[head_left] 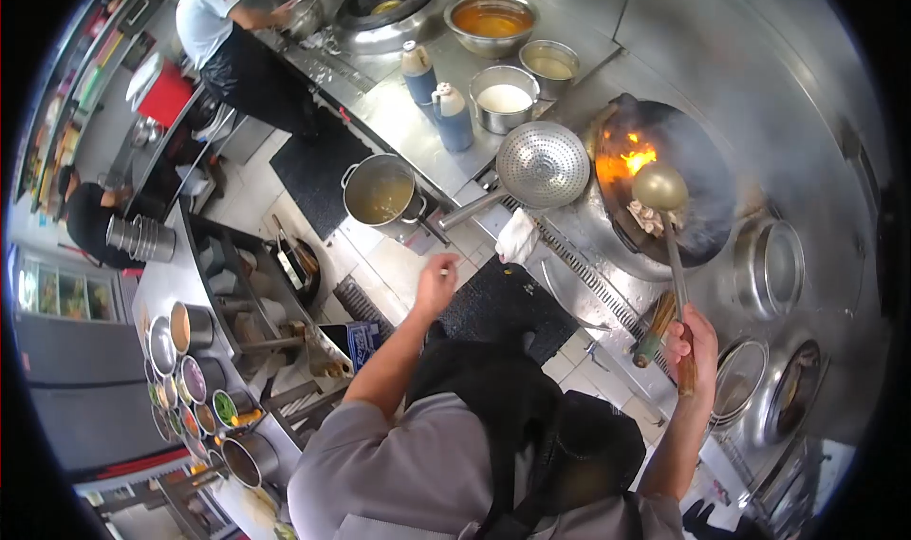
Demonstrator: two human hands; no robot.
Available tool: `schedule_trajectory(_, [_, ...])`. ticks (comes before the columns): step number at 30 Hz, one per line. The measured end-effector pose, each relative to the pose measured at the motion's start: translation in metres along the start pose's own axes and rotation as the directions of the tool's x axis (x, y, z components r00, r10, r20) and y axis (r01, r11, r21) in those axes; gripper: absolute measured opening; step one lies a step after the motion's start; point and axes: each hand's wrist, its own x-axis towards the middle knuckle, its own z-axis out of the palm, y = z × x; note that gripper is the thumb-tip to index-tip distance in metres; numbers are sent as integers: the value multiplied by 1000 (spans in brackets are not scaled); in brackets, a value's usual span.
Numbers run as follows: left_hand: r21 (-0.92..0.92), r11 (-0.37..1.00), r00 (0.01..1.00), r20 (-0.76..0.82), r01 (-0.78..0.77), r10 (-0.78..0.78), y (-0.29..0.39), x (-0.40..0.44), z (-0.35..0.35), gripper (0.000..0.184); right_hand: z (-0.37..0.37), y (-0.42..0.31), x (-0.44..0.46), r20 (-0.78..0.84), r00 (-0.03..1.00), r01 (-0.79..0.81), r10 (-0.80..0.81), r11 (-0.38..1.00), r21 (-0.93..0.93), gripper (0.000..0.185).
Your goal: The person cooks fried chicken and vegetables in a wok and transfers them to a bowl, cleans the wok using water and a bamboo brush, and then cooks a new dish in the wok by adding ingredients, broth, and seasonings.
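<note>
Head view, far left: a person in dark clothing (90, 219) stands beside a stack of metal pots (142, 239) on a worktop (187, 267). Farther up, a co-worker in a white shirt (204, 20) reaches toward a metal bowl. Below, a container of green pieces (225, 408) stands among others. Next comes a stockpot (375, 170) with some contents; near it hangs the left hand (436, 287), fingers loosely curled, and whether it holds anything small I cannot tell. Beyond stand two bottles (453, 124) of dark liquid and a pot of white liquid (506, 121). A perforated strainer (543, 165) lies beside the wok (707, 219), with a white cloth (517, 237) below. Flames (641, 156) rise inside the wok, where the ladle (660, 188) sits over pieces of food (646, 220). Gripping its wooden handle is the right hand (699, 345). Rightmost are round metal pans (784, 268).
</note>
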Motion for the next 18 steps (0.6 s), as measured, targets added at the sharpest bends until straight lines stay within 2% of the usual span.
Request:
schedule_trajectory(2, [112,990,987,-145,82,-66,-56,15,-21,18,-12,1,24,-149,985,54,-87,975,-215,19])
schedule_trajectory(3, [91,972,959,-210,214,-192,-68,23,-37,18,-22,5,36,-139,987,44,-77,972,-230,19])
schedule_trajectory(4, [60,939,911,-269,340,-313,-80,33,-54,17,-34,11,48,-143,976,85,-163,894,-439,24])
schedule_trajectory(5, [-4,920,869,-327,392,-372,-118,45,-69,19,-38,18,55,-126,960,118,-251,768,-629,30])
schedule_trajectory(6, [-74,895,818,-378,441,-434,-160,55,-81,21,-37,26,60,-115,963,115,-244,755,-645,30])
schedule_trajectory(7, [-105,862,766,-415,496,-491,-182,65,-97,23,-33,33,65,-160,922,59,-354,536,-842,41])
schedule_trajectory(8, [-138,825,710,-446,548,-546,-202,75,-111,26,-32,43,68,-164,866,-32,-471,275,-961,52])
schedule_trajectory(9, [-181,822,695,-455,540,-557,-222,83,-122,28,-60,57,85,136,769,102,-625,-90,-991,63])
schedule_trajectory(10, [-219,818,682,-463,531,-566,-241,93,-133,30,-52,67,87,146,775,102,-615,-107,-989,63])
schedule_trajectory(12, [-225,777,671,-400,588,-624,-263,113,-151,33,-28,85,93,93,743,-59,-663,-203,-977,64])
schedule_trajectory(13, [-293,754,650,-384,587,-656,-275,124,-152,36,-12,93,97,102,745,-59,-659,-217,-974,64])
schedule_trajectory(14, [-356,732,636,-362,581,-682,-286,136,-157,38,7,101,98,46,763,-130,-645,-223,-966,64])
schedule_trajectory(16, [-360,708,648,-291,607,-704,-335,161,-156,53,37,117,105,-74,770,-271,-634,-219,-937,65])
schedule_trajectory(17, [-391,670,632,-243,631,-736,-337,170,-159,56,29,127,115,5,745,-199,-667,-230,-953,65])
schedule_trajectory(18, [-420,632,615,-196,651,-764,-328,181,-165,58,27,133,119,1,737,-207,-676,-228,-951,65])
